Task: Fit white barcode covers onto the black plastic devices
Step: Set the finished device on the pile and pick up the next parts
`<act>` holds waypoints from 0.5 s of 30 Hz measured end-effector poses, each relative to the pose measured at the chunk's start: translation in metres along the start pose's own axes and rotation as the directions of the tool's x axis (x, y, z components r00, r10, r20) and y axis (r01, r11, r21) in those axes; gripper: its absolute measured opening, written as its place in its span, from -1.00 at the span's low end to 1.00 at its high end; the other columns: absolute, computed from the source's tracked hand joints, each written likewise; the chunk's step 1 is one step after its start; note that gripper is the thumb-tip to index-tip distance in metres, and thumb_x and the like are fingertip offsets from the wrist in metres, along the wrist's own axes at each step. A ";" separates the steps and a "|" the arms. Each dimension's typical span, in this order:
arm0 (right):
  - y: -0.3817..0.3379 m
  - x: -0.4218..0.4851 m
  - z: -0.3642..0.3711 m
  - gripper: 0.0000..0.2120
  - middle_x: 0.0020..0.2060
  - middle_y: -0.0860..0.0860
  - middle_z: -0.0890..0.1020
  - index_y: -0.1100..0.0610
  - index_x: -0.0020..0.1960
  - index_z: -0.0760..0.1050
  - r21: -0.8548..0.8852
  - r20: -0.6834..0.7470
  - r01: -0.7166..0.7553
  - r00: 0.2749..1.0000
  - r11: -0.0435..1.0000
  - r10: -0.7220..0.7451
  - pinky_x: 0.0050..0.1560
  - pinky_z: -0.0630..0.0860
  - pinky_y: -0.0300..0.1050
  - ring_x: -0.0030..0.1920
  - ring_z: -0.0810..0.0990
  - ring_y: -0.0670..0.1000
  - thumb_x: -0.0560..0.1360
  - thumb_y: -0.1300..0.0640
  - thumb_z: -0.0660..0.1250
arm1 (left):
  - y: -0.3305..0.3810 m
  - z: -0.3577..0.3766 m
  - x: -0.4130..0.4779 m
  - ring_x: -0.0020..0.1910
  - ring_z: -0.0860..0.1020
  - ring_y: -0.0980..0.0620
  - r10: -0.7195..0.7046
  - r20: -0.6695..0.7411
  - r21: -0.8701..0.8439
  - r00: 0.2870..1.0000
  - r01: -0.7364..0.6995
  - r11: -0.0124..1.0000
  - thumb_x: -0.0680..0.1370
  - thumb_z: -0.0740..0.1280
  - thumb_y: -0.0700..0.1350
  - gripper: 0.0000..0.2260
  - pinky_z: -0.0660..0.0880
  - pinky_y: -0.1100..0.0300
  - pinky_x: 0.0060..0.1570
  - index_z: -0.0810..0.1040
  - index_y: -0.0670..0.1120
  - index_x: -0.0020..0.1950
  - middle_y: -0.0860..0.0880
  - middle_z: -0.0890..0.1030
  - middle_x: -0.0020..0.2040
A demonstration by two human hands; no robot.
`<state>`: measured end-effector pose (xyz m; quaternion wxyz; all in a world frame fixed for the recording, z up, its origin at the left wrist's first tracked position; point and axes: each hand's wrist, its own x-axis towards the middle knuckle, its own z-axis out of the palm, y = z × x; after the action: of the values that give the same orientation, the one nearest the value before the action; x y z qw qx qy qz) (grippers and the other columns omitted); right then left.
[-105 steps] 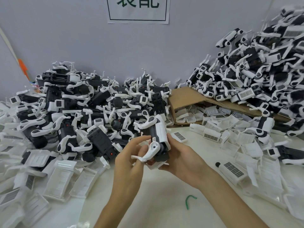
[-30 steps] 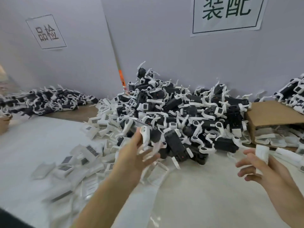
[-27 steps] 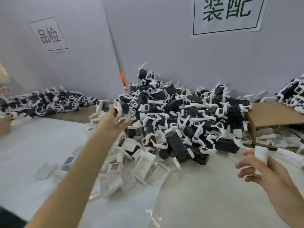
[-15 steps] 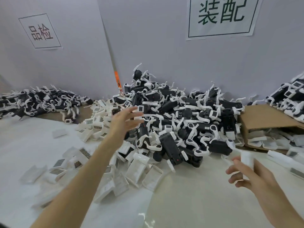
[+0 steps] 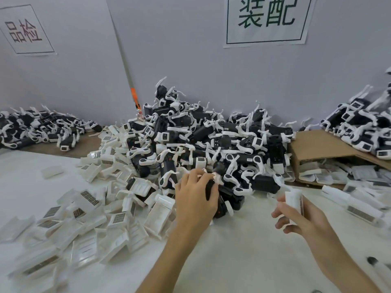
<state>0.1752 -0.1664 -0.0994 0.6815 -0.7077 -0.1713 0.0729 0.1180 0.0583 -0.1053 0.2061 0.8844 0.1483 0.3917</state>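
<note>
At the front of the pile [image 5: 211, 140], left hand [image 5: 195, 199] grips a black device [image 5: 229, 197] — right hand [image 5: 302, 218] pinches a white cover [image 5: 293, 198].

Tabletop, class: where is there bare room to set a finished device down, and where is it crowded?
Bare: the white tabletop between the two forearms, in front of the central pile of devices; also the far-left stretch between the scattered covers and the left pile. Crowded: both piles, the covers at left, and the covers beside the cardboard at right.
</note>
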 end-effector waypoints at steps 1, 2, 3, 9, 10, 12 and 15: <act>0.000 0.000 0.000 -0.87 -0.25 0.08 0.67 0.17 0.06 0.56 -0.001 0.002 0.002 1.000 1.000 -0.002 -0.16 0.49 -0.03 -0.30 0.61 0.02 0.53 0.16 0.36 | -0.002 0.001 -0.002 0.13 0.50 -0.04 0.010 -0.004 0.009 1.000 -0.010 1.000 0.55 0.40 0.01 -0.79 0.46 0.02 0.09 0.64 -0.02 0.14 0.02 0.57 0.15; 0.001 0.000 -0.001 -0.88 -0.25 0.08 0.67 0.16 0.05 0.56 -0.002 0.002 0.005 1.000 1.000 -0.005 -0.16 0.50 -0.03 -0.30 0.62 0.02 0.54 0.16 0.37 | -0.004 0.001 -0.003 0.09 0.51 -0.03 0.012 -0.008 0.005 1.000 -0.012 1.000 0.53 0.43 0.06 -0.76 0.48 0.05 0.03 0.65 -0.01 0.14 0.02 0.57 0.13; 0.001 0.000 -0.001 -0.89 -0.25 0.08 0.67 0.15 0.05 0.56 -0.003 0.004 0.009 1.000 1.000 -0.009 -0.16 0.50 -0.03 -0.30 0.62 0.02 0.54 0.16 0.37 | -0.005 0.000 -0.003 0.06 0.50 0.00 0.005 -0.020 -0.003 1.000 -0.005 1.000 0.51 0.44 0.10 -0.74 0.50 0.08 -0.02 0.66 0.01 0.12 0.04 0.58 0.10; 0.000 -0.001 0.002 -0.85 -0.25 0.07 0.68 0.14 0.04 0.56 -0.004 0.017 0.030 0.999 1.000 -0.030 -0.17 0.50 -0.03 -0.30 0.62 0.02 0.50 0.11 0.38 | -0.005 0.003 -0.007 -0.08 0.54 0.06 -0.104 -0.079 -0.239 0.991 0.082 0.968 0.55 0.44 0.00 -0.91 0.52 0.10 -0.24 0.68 0.02 -0.11 0.16 0.57 -0.07; 0.000 -0.002 0.003 -0.83 -0.25 0.08 0.68 0.14 0.04 0.56 -0.004 0.022 0.034 0.999 0.999 -0.034 -0.17 0.50 -0.03 -0.29 0.63 0.02 0.49 0.10 0.38 | -0.004 0.004 -0.008 -0.13 0.56 0.07 -0.132 -0.068 -0.333 0.989 0.103 0.937 0.55 0.45 -0.04 -0.93 0.54 0.06 -0.24 0.68 0.02 -0.12 0.16 0.58 -0.09; -0.001 -0.003 0.004 -0.81 -0.21 0.09 0.69 0.14 0.05 0.55 -0.006 0.042 0.045 0.998 0.999 -0.044 -0.16 0.50 -0.02 -0.27 0.64 0.03 0.48 0.08 0.38 | -0.001 0.003 -0.010 -0.22 0.56 0.10 -0.164 -0.037 -0.481 0.986 0.126 0.867 0.55 0.46 -0.09 -0.96 0.50 0.12 -0.26 0.70 0.03 -0.10 0.16 0.62 -0.14; -0.001 -0.006 0.006 -0.70 -0.14 0.09 0.70 0.12 0.08 0.55 -0.005 0.095 0.060 0.994 0.998 -0.059 -0.14 0.48 -0.02 -0.21 0.64 0.02 0.41 0.00 0.37 | 0.006 -0.001 -0.010 -0.30 0.52 0.14 -0.157 0.025 -0.630 0.987 0.137 0.764 0.54 0.47 -0.11 -0.92 0.40 0.24 -0.26 0.71 0.07 -0.10 0.18 0.64 -0.22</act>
<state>0.1672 -0.1631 -0.0991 0.6718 -0.7007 -0.2248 0.0853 0.1113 0.0487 -0.1084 0.5177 0.7441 0.0806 0.4144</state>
